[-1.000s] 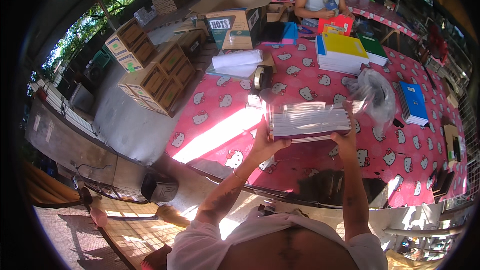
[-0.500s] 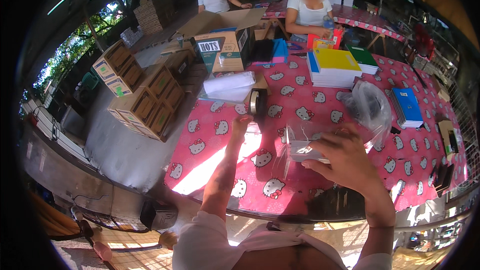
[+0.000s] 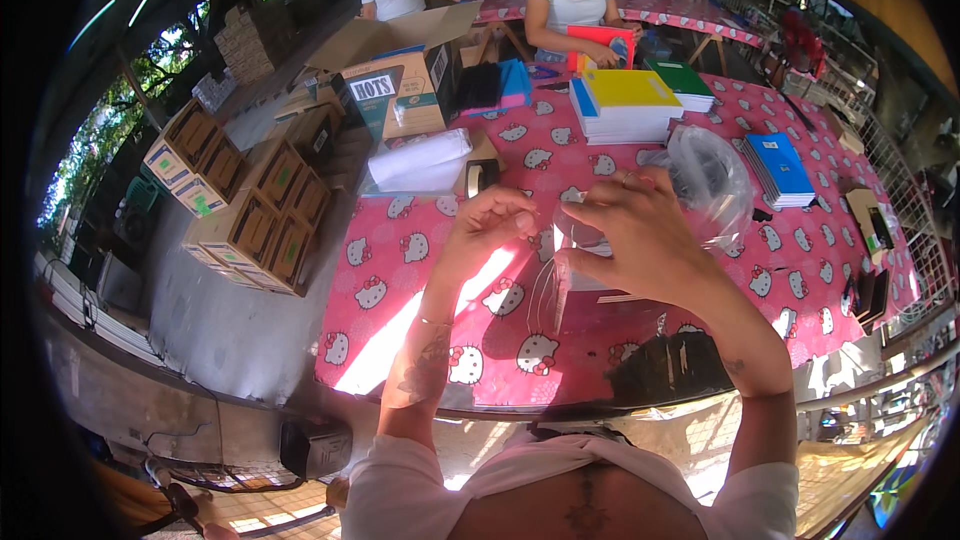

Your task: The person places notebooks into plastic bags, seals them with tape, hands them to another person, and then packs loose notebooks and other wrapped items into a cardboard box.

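A pack in clear plastic wrap (image 3: 563, 290), with pale contents, lies on the table in front of me. Over it my right hand (image 3: 640, 240) curls, thumb and fingers gripping the plastic near its left end; the hand hides most of the pack. Just left of it my left hand (image 3: 490, 230) is raised, thumb and fingertips drawn together. Whatever is pinched there is too small to make out. Behind the left hand stands a tape dispenser (image 3: 483, 176), partly covered by the fingers. Loose clear film (image 3: 540, 300) trails off the pack's left end.
On the pink patterned tablecloth (image 3: 500, 340) sit a crumpled clear plastic bag (image 3: 712, 185), yellow-topped notebooks (image 3: 630, 105), blue notebooks (image 3: 780, 170) and a white roll (image 3: 420, 162). An open carton (image 3: 400, 95) stands far left. Across the table a person (image 3: 575, 15) handles a red item.
My left hand has come away from the tape dispenser toward the wrapped pack. My right hand has shifted slightly left and up over it. The view has turned a little.
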Motion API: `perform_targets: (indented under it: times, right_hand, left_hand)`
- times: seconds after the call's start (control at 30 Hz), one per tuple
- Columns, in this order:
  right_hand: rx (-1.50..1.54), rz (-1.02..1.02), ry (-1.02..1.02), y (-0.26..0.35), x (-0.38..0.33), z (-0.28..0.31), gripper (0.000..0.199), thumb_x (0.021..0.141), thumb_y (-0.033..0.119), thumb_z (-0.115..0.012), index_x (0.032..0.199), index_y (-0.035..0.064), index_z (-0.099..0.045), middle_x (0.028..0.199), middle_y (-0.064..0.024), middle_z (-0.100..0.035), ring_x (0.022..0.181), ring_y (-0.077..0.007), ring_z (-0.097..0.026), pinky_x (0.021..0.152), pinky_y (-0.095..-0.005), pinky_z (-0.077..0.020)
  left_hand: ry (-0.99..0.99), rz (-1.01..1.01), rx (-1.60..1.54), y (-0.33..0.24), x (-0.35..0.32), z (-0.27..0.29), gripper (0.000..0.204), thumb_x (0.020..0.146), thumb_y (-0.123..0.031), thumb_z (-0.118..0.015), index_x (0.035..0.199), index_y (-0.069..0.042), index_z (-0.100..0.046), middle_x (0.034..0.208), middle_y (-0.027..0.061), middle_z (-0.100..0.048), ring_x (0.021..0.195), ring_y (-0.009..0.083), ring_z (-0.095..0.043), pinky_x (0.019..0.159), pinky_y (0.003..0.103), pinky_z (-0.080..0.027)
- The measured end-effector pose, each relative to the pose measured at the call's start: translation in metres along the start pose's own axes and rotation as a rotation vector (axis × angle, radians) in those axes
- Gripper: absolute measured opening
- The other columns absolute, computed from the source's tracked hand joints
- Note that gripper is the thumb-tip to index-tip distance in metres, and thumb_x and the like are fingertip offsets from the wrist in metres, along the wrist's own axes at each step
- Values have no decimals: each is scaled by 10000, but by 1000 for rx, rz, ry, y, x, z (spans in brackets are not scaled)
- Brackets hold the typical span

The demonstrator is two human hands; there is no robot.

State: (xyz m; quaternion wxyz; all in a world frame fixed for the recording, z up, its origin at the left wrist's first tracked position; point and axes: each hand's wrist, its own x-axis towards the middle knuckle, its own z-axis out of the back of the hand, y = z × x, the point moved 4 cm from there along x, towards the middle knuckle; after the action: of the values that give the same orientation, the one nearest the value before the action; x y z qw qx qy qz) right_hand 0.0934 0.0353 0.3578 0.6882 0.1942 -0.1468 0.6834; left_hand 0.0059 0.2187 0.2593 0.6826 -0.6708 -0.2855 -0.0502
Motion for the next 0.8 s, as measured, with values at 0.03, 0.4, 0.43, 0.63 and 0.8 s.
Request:
perform_targets:
  times: [0.03,0.4,0.43,0.63,0.8]
  right_hand:
    - [3,-15,17,0,1,0,446,813,432,-723,1097,88,-723,917,-63,-654,947,-235,-598,935,-429,-346]
    - [63,22,-59,-44,-81,55,480,650,336,-865,1044,125,-690,1116,-73,-626,1163,-242,-536,1090,-463,-297]
    - [224,-227,-290,-59,-103,77,497,614,295,-891,1018,108,-669,1135,-73,-625,1140,-243,-537,1067,-455,-320]
    - [420,-128,99,-107,-151,-17,757,550,346,-912,1204,106,-617,1173,-46,-618,1149,-254,-533,1047,-441,-345]
    - [414,-75,150,-115,-145,-31,800,586,411,-883,1303,181,-616,1302,-48,-589,1240,-251,-506,1071,-467,-316]
  left_hand:
    - [116,-58,-56,-11,6,-14,234,942,-101,-663,1154,-10,-620,852,8,-614,751,79,-564,648,226,-464]
    - [300,-99,483,-47,30,-21,123,885,-146,-734,1000,-105,-750,1317,77,-459,1254,225,-442,1032,366,-378]
    - [291,-78,502,-46,33,-25,114,887,-149,-732,992,-107,-748,1423,104,-420,1329,251,-414,1070,386,-364]
    - [308,-238,648,-17,54,-70,115,860,-178,-759,969,-141,-760,1490,111,-371,1385,284,-343,1116,421,-324]
    - [237,-183,607,-2,55,-92,115,850,-200,-769,949,-144,-781,1560,129,-302,1457,284,-245,1158,434,-238]
